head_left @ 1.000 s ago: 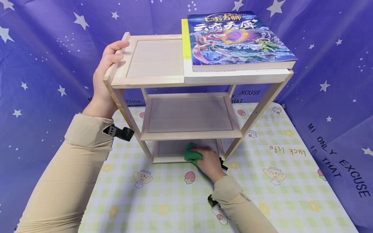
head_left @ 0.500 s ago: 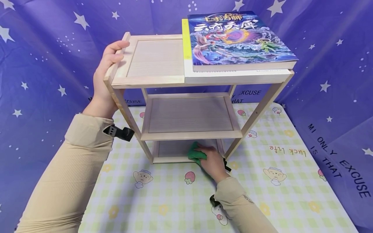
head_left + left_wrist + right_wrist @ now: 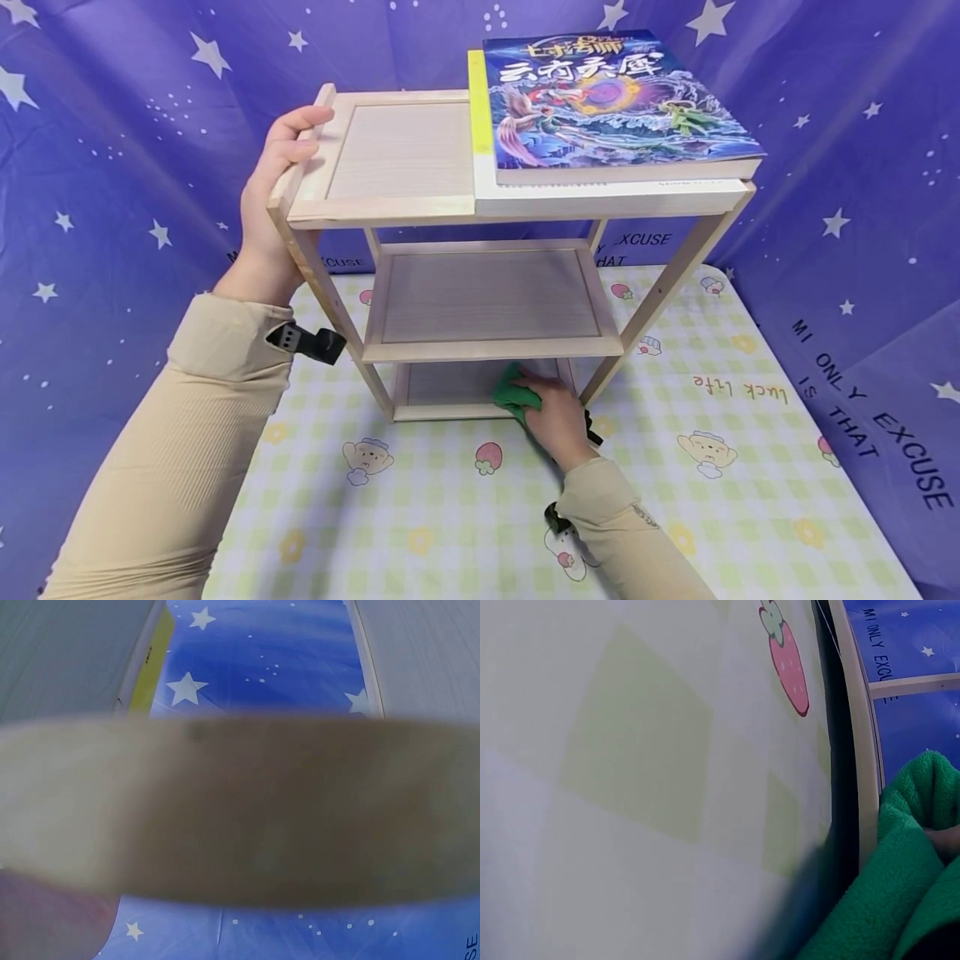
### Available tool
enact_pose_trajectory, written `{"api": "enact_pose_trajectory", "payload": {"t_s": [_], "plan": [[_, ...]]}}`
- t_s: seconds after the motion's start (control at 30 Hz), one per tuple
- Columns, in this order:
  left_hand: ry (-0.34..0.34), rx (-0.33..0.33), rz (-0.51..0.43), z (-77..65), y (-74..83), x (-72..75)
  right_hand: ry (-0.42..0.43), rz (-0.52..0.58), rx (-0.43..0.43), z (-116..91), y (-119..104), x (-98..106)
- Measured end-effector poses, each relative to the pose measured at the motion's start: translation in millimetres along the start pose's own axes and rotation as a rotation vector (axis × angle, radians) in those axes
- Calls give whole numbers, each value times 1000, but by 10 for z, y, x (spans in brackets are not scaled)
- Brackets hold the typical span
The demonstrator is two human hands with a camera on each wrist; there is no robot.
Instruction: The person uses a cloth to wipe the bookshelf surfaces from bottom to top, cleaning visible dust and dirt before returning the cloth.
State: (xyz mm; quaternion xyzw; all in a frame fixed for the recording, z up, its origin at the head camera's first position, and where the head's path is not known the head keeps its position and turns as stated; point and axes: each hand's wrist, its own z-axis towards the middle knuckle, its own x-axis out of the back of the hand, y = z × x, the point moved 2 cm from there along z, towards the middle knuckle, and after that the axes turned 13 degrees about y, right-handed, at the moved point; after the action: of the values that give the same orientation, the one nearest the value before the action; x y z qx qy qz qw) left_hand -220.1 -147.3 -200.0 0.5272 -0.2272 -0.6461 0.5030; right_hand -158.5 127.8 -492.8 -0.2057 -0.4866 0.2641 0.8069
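Observation:
A three-tier wooden shelf (image 3: 397, 204) stands on the table. My left hand (image 3: 273, 175) grips the left edge of its top board, fingers over the rim. Down at the bottom tier (image 3: 442, 412), my right hand (image 3: 557, 415) holds a bunched green cloth (image 3: 516, 392) against the right part of the board, near the front rail. Fuzzy folds of the cloth (image 3: 900, 870) fill the lower right of the right wrist view, with a bit of finger showing between them. A blurred shelf post (image 3: 247, 810) crosses the left wrist view and hides most of that hand.
Two stacked books, a blue illustrated one (image 3: 600, 108) over a white and yellow one (image 3: 482, 125), lie on the top board's right side. The middle tier (image 3: 487, 292) overhangs the right hand. A checked tablecloth (image 3: 450, 517) covers the table; starry blue curtains (image 3: 112, 208) surround it.
My right hand has slid the green cloth a short way to the right along the bottom tier. The left hand, shelf and books stay in place.

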Motion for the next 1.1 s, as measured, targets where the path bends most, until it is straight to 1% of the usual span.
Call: {"api": "enact_pose_trajectory", "payload": {"t_s": [0.27,0.5,0.63,0.87,1.1], "plan": [[9,18,-1,-13,5,4,27,5,15,-14,9,-5],[4,12,-15,-2,-2,3,19,3,10,-16,12,-12],[8,9,-10,1,2,0,29,-2,22,-12,19,-17],[9,8,7,-2,6,-3,22,-1,21,-14,25,-11],[7,7,-8,3,-2,2,15,-7,20,-13,20,-11]]}}
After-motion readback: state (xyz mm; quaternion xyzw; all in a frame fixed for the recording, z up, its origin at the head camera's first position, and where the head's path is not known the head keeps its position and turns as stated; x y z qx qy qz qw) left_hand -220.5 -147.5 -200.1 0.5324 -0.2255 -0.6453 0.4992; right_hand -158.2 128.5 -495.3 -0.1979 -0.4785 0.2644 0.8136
